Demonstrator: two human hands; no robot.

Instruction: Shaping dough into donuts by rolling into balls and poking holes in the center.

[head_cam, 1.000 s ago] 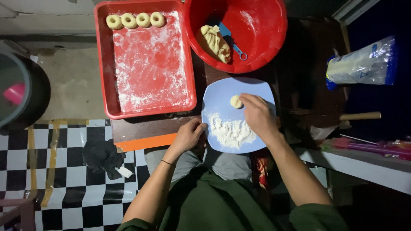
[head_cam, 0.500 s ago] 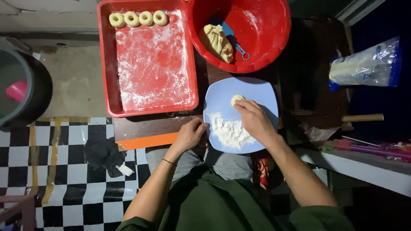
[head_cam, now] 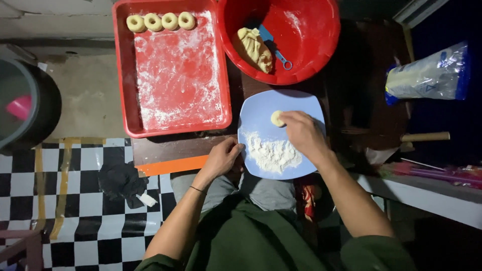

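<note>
A pale blue plate (head_cam: 256, 108) lies in front of me with a heap of flour (head_cam: 271, 152) on its near half. My right hand (head_cam: 303, 132) rests on the plate and pinches a small round piece of dough (head_cam: 276, 118) at its fingertips. My left hand (head_cam: 224, 156) grips the plate's left rim. Beyond the plate stands a red bowl (head_cam: 306, 35) holding a lump of dough (head_cam: 255, 47) and a blue scraper (head_cam: 273, 44). To the left, a floured red tray (head_cam: 173, 75) carries several dough rings (head_cam: 160, 21) along its far edge.
A clear bag of flour (head_cam: 427, 75) lies at the right, with a wooden rolling-pin handle (head_cam: 424, 136) below it. A dark pot (head_cam: 25, 108) sits at the left on the floor. A black cloth (head_cam: 120, 181) lies on the checkered floor covering.
My right hand has stayed on the dough piece at the plate's far side with small finger shifts. My left hand keeps its hold on the rim.
</note>
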